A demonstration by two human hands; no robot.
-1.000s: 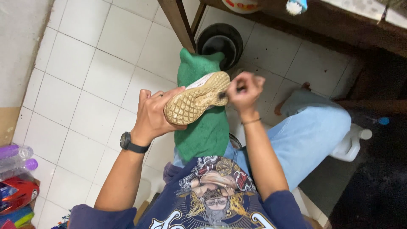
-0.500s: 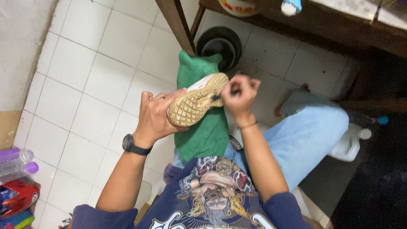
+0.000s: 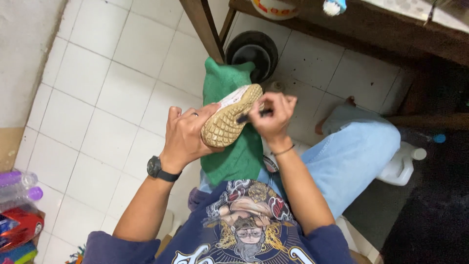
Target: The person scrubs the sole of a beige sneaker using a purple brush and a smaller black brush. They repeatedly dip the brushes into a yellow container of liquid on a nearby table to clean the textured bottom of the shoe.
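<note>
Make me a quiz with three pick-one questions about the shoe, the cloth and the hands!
1. Where is the shoe? A on the floor, B in the left hand, C on the table.
2. What colour is the cloth? A green, B red, C yellow.
3. How does the shoe sit? A sole up, B sole down, C inside a box.

Answers: 1 B, fingers wrap its side. 2 A, green cloth drapes the lap under the shoe. 3 A, the tan tread faces the camera while the right hand holds a thin dark tool against it.

Left hand (image 3: 188, 134) raised, fingers curled in grip — right hand (image 3: 272, 117) beside it, fingers pinched tight, wrist bent, both forearms angled inward.
</note>
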